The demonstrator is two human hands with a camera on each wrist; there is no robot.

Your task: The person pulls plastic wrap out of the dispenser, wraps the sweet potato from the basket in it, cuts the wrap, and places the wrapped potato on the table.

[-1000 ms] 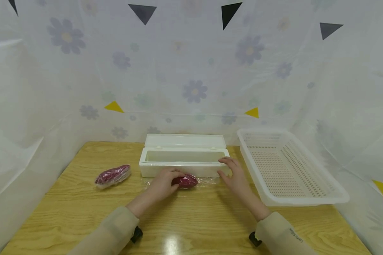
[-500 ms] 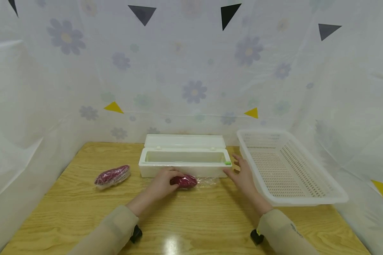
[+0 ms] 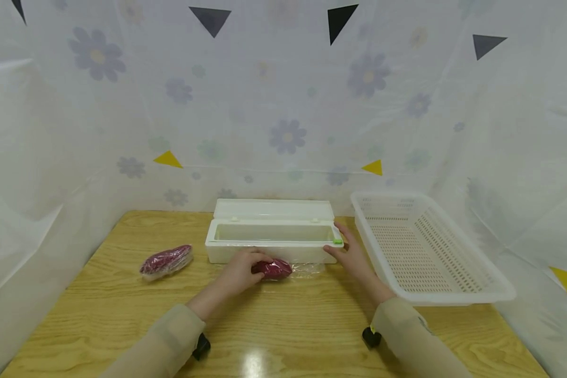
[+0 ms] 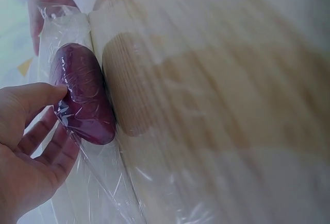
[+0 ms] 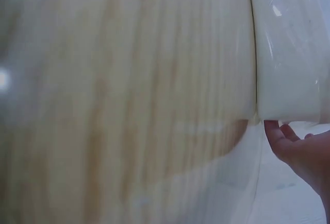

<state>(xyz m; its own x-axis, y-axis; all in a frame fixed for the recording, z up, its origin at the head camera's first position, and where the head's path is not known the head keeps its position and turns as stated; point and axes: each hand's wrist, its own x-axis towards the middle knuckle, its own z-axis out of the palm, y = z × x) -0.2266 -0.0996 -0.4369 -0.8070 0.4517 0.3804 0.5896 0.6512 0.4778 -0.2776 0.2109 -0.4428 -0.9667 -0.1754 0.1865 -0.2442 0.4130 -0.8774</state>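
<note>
My left hand [image 3: 240, 270] holds a smooth purple sweet potato [image 3: 276, 269] in clear film, its thumb on top in the left wrist view. The potato [image 4: 85, 95] lies against the front of a long white cling film dispenser [image 3: 274, 254] whose lid stands raised. Film [image 3: 307, 270] stretches along the front to both sides of it. At the dispenser's right end, my right hand [image 3: 353, 255] grips the corner, thumb on the front face and fingers toward the back. Between thumb and fingers shows a green slider cutter [image 3: 337, 241]. The right wrist view shows that hand [image 5: 301, 149] touching the box end.
A second film-wrapped purple sweet potato [image 3: 167, 261] lies at the left on the wooden table [image 3: 283, 325]. A white perforated plastic basket [image 3: 387, 286] stands close on the right, beside my right hand. White patterned sheeting [image 3: 283, 94] closes off the back and sides.
The right hand moved right, off the dispenser, uncovering the green slider, then came back to grip the right end. The left hand stayed on the sweet potato.
</note>
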